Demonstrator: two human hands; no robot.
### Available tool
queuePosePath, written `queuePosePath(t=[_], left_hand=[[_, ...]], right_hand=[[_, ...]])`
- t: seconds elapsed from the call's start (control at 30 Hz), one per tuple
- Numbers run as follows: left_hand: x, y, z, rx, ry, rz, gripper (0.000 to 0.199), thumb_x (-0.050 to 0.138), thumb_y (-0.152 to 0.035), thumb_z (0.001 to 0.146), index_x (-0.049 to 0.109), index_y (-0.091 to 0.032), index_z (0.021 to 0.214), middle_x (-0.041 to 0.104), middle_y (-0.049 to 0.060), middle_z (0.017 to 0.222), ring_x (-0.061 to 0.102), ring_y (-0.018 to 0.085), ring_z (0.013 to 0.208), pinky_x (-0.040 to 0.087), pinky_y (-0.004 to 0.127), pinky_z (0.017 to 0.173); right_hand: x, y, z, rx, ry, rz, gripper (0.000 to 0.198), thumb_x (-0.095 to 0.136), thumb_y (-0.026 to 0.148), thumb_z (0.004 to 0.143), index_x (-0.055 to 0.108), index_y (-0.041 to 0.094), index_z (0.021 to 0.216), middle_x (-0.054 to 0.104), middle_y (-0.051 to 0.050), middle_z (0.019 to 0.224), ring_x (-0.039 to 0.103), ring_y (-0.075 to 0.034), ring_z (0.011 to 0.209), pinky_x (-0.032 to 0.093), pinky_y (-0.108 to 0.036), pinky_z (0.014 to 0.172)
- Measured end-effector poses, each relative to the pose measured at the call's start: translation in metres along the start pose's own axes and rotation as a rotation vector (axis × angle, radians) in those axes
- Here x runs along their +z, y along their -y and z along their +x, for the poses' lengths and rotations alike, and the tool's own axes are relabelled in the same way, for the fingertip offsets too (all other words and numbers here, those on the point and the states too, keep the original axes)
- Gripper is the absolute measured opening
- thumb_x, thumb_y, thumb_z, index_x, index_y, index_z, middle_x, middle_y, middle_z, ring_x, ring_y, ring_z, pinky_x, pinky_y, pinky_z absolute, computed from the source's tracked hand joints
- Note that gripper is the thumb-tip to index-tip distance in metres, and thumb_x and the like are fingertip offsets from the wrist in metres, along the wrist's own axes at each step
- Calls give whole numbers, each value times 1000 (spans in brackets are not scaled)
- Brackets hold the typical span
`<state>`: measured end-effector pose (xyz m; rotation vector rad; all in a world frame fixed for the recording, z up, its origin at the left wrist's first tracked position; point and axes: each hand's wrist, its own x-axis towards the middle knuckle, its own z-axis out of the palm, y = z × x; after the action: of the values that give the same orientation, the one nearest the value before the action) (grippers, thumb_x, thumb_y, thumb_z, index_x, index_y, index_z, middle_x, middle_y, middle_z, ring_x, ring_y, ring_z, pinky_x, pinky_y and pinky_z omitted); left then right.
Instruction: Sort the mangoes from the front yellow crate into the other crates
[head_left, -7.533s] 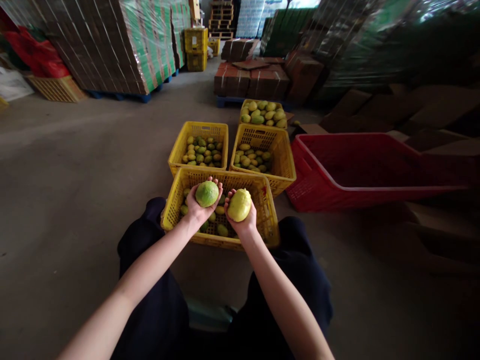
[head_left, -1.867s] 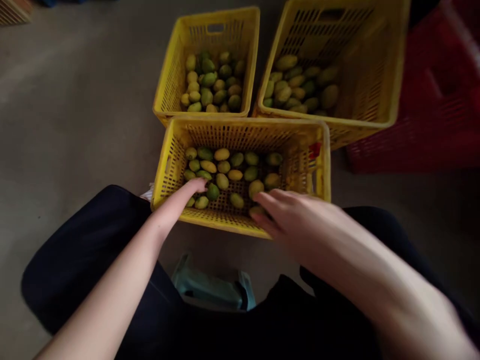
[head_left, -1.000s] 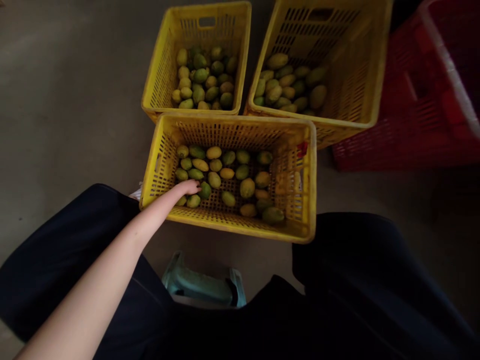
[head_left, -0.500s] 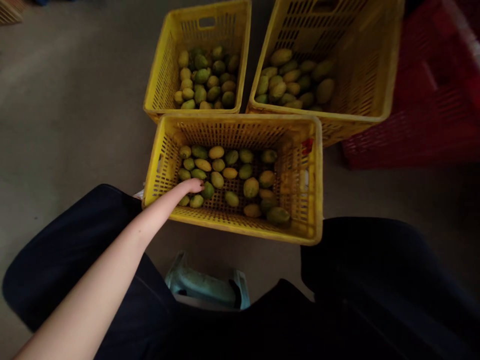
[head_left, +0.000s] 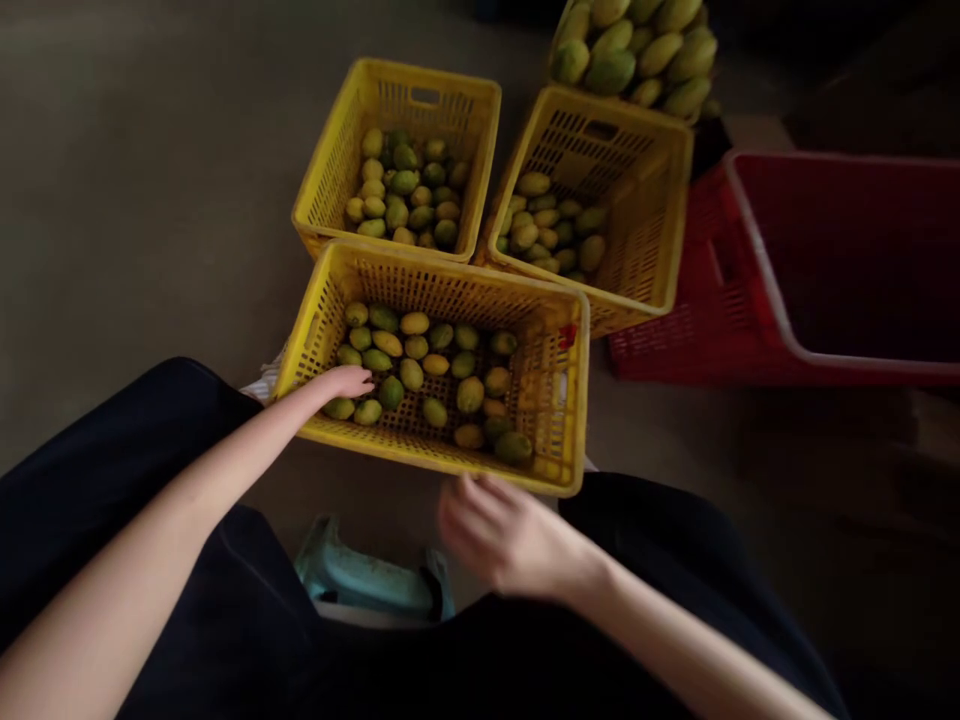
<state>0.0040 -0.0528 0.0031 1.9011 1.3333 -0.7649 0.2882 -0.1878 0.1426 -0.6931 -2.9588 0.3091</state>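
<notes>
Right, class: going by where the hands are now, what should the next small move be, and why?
Probably a short reach by the left hand to the green fruit just to its right: both are inside the nearest yellow crate, with only a slight gap between them, while the right hand is outside that crate.

You can read no text, number, brand or sign anywhere in view. On the right-hand inner wall of the yellow crate nearest you [head_left: 420, 455] you see a small red patch [head_left: 568, 336], but it is too small and blurred for you to tell whether it is a label or carries any print.
</notes>
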Motion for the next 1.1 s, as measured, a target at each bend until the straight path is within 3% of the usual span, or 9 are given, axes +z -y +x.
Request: queuePosePath(t=[0.17,0.3,0.43,0.57,0.7,0.83,0.9,1.0,1.1], left_hand=[[18,13,-12,-39,46,-46,37,42,-36,93,65,-17,115,65,12,126,62,24,111,46,28,90],[22,17,-15,-72,27,-80,39,39,-36,94,64,-17,116,65,13,126,62,24,112,46,27,90],[23,15,-10,-83,17,-106,42,35,-36,95,63,-15,119,62,15,129,61,25,114,46,30,93],[27,14,-2,-70,40,-126,39,39,-38,94,63,-19,119,63,12,129,61,25,115,46,31,94],[32,19,4,-76,43,-133,37,44,-37,92,65,-20,117,67,11,123,61,27,114,47,34,94],[33,23,7,-81,36,-132,37,51,-33,87,67,-18,116,69,12,117,61,30,114,47,38,95],[32,24,7,-77,40,-133,36,53,-31,85,68,-17,114,70,13,117,62,30,113,47,38,94],[31,24,5,-61,32,-138,33,53,-29,85,69,-15,110,68,15,120,62,29,113,48,37,94],[28,20,-2,-31,4,-154,31,57,-32,84,70,-13,105,68,19,116,64,32,110,48,40,93]], right_hand=[[61,-100,41,610,559,9,20,56,6,81,67,6,98,66,-23,104,58,-28,100,44,-37,82],[113,-142,63,624,647,20,31,49,4,83,67,12,107,65,-19,114,57,-24,103,42,-36,85],[153,-136,69,570,704,82,35,48,3,81,72,16,103,65,-16,120,48,-27,119,33,-42,100],[169,-131,61,617,674,155,34,48,3,82,73,13,103,64,-20,122,39,-30,131,28,-45,106],[154,-138,56,800,529,240,30,60,11,80,71,9,107,65,-24,118,48,-35,124,37,-47,101],[115,-138,50,977,289,395,51,63,40,83,61,10,124,70,-18,107,66,-28,97,52,-36,82],[88,-131,46,1011,57,637,59,49,53,88,55,12,130,70,-14,107,68,-24,92,55,-32,76],[39,-116,44,1002,-459,1186,66,42,66,84,56,16,124,69,-14,110,66,-27,100,56,-38,76],[-18,-100,45,962,-774,1298,66,34,73,81,56,24,121,66,-11,115,59,-29,114,55,-43,80]])
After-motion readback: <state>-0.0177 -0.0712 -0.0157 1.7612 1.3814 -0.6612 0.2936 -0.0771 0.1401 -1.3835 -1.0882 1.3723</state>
